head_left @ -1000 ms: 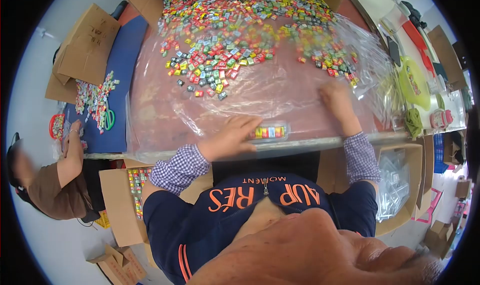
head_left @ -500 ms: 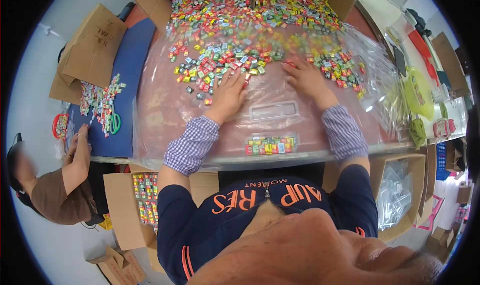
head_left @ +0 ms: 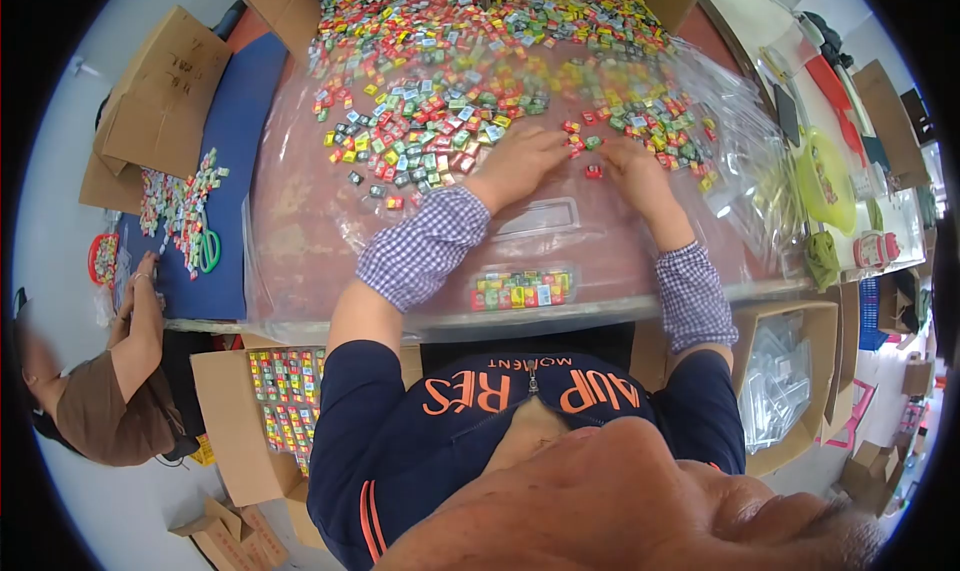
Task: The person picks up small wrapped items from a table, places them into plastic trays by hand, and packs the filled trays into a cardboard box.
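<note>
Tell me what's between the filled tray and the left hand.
In the head view, a clear tray, apparently empty, lies between the filled tray and the left hand.

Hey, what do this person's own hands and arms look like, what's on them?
The left hand and right hand wear no gloves. Each forearm has a dark-blue-and-white checked sleeve cover, gathered at the ends. Above the elbows are short navy sleeves, with orange stripes near the left shoulder.

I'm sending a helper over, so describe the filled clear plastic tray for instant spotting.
Find the large reddish table. Along its near edge lies a rectangular clear plastic tray. Unlike the empty clear tray just beyond, it holds rows of small multicoloured packets.
</note>
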Demonstrator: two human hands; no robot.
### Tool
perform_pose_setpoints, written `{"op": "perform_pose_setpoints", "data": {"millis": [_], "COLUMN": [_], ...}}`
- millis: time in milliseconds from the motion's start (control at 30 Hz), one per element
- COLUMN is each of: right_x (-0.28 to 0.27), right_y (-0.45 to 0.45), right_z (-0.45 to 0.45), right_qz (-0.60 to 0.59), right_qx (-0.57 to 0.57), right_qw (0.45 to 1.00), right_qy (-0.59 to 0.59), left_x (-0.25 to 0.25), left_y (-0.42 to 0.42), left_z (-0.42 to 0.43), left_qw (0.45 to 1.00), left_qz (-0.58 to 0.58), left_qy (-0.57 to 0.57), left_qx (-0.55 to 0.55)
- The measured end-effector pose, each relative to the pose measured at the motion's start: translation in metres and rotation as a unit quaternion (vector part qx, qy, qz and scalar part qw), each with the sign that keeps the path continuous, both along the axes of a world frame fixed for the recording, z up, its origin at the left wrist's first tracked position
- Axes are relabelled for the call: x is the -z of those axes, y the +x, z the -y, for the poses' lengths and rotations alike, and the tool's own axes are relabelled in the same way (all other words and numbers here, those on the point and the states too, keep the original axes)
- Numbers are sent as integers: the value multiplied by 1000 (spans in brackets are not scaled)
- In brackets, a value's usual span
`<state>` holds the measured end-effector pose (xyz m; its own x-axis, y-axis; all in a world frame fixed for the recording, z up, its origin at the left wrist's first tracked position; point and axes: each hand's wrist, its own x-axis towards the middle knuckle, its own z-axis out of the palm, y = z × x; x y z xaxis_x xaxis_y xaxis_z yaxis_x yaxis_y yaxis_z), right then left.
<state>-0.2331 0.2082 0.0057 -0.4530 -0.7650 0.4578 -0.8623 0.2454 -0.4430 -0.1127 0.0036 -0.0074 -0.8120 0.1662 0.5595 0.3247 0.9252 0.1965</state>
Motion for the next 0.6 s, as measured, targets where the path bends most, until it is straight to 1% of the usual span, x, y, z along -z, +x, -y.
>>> {"op": "perform_pose_setpoints", "data": {"millis": [33, 100, 133, 167, 233, 267, 367, 400, 467, 533, 567, 600], "right_x": [2, 10, 13, 12, 9, 8, 7, 7, 11, 13, 8, 1], "right_y": [3, 8, 9, 10, 14, 16, 20, 22, 23, 22, 25, 34], "right_z": [-1, -2, -2, -1, 3, 4, 9, 9, 5, 3, 2, 1], "right_qz": [-1, -42, -63, -63, -69, -71, -53, -43, -34, -19, -22, 19], "right_qx": [1, -23, -36, -36, 6, 27, 36, 42, 51, 67, 65, 48], "right_qw": [1000, 998, 996, 996, 991, 987, 991, 993, 994, 996, 996, 997], "right_qy": [0, 36, 55, 56, 113, 141, 117, 105, 90, 59, 58, 56], "left_x": [9, 16, 20, 16, 6, 0, -12, -9, 5, 5, 2, -6], "left_y": [-9, -24, -30, -33, -37, -38, -42, -42, -42, -31, -15, 3], "left_z": [-2, -5, -5, -6, -8, -10, -15, -14, -7, -1, 3, 5], "left_qw": [999, 995, 995, 994, 990, 990, 977, 977, 984, 987, 990, 991], "left_qz": [17, 51, 50, 78, 135, 135, 208, 208, 168, 144, 120, 96], "left_qy": [-2, -6, -6, -4, -3, -3, -35, -35, -60, -73, -55, -39], "left_qx": [27, 82, 82, 70, 47, 46, -25, -25, -4, 6, 42, 79]}}
